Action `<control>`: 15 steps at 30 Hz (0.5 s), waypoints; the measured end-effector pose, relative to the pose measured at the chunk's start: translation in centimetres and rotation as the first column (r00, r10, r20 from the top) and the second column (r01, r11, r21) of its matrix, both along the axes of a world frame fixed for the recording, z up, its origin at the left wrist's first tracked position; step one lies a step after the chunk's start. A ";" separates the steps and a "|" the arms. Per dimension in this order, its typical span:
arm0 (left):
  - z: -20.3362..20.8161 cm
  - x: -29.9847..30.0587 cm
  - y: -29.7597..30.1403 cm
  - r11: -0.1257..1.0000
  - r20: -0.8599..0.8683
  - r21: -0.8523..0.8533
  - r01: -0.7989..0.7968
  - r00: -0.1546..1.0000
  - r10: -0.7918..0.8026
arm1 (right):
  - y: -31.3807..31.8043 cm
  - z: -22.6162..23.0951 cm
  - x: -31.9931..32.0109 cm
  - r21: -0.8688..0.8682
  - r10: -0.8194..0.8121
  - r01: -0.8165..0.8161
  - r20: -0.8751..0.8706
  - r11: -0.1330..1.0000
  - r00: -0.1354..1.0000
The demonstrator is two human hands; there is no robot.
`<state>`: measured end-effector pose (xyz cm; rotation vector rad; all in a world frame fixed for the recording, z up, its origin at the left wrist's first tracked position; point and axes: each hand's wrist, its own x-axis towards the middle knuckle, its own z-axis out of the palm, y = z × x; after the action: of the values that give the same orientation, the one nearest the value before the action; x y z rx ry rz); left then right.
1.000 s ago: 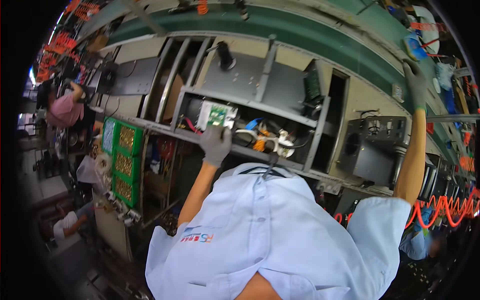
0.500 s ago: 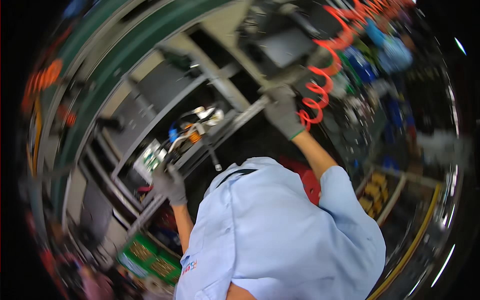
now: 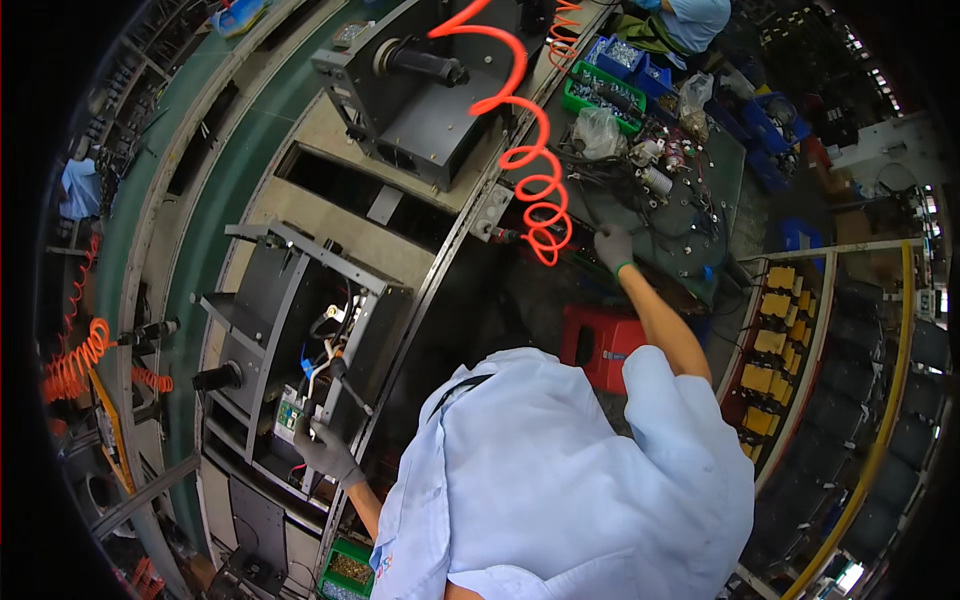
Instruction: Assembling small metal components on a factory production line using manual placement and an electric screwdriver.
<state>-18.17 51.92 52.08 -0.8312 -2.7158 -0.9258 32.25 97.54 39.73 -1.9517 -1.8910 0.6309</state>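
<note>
My left hand (image 3: 328,455), in a grey knit glove, is at the near side of an open dark metal machine housing (image 3: 285,330). Its fingers curl around a small black part I cannot make out, beside a green circuit board (image 3: 288,415). Loose wires (image 3: 322,362) in white, blue and orange run through the housing. My right hand (image 3: 613,247), gloved too, reaches out to the edge of a side bench (image 3: 690,265). Those fingers look curled among dark cables; anything in them is hidden. A coiled red air hose (image 3: 540,185) hangs left of this hand.
A second dark housing (image 3: 420,110) stands farther along the conveyor line (image 3: 360,205). Green (image 3: 605,100) and blue bins (image 3: 625,55) of small parts are on the bench. A red stool (image 3: 605,345) and a rack of yellow parts (image 3: 770,350) are at right. Another person (image 3: 695,20) works beyond.
My right hand has left the conveyor's edge and reached over to the side bench. My left hand remains by the circuit board. The whole view has swung and become sharper.
</note>
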 end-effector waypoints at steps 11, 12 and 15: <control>1.9 8.5 3.5 0.957 -0.183 -0.208 -0.203 0.969 0.166 | 24.1 4.9 -2.7 -0.008 -0.193 0.200 0.227 0.980 0.955; 1.4 9.5 3.3 0.959 -0.149 -0.188 -0.213 0.971 0.186 | 25.5 4.5 -3.0 -0.052 -0.226 0.248 0.262 0.967 0.938; 0.6 12.8 3.5 0.946 -0.118 -0.223 -0.237 0.969 0.215 | 27.9 3.8 -1.9 -0.277 -0.150 0.184 0.141 0.943 0.979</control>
<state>-5.38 55.46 52.72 -0.5625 -2.7989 -0.5131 30.38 125.42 43.48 -2.3531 -1.7530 0.7939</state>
